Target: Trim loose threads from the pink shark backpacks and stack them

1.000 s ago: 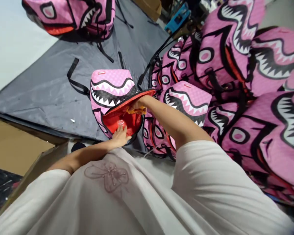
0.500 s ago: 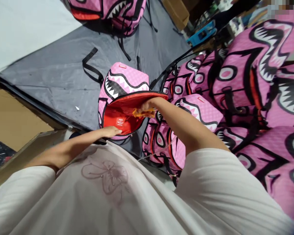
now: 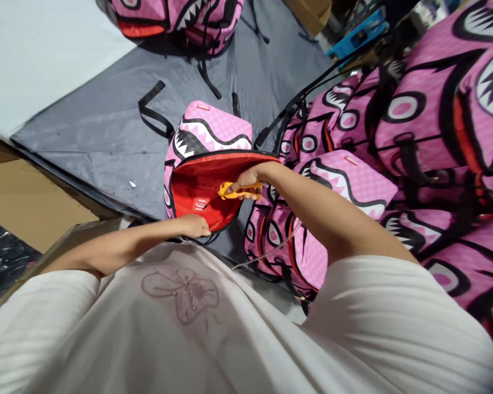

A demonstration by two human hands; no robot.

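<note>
A pink backpack (image 3: 213, 121) with a shark-mouth print lies in front of me, its main pocket unzipped and the red lining (image 3: 184, 186) showing. My left hand (image 3: 194, 225) grips the near edge of that opening, fingers closed over the rim. Inside the mouth of the bag, my right hand (image 3: 250, 181) is closed around orange-handled scissors (image 3: 242, 191). Their thin dark tip points down and left, near a small white printed label (image 3: 200, 204) on the lining. Whether the tip touches the lining I cannot tell.
Several similar pink backpacks (image 3: 398, 109) are piled at my right. Another pink backpack (image 3: 152, 16) stands at the far side of the grey cloth (image 3: 94, 131). A cardboard box (image 3: 36, 191) is at the left, and a blue plastic object (image 3: 359, 35) lies at the back right.
My left hand has shifted slightly right along the rim and closed more over it. The scissors now point further down and left, toward the label. The view has moved a little.
</note>
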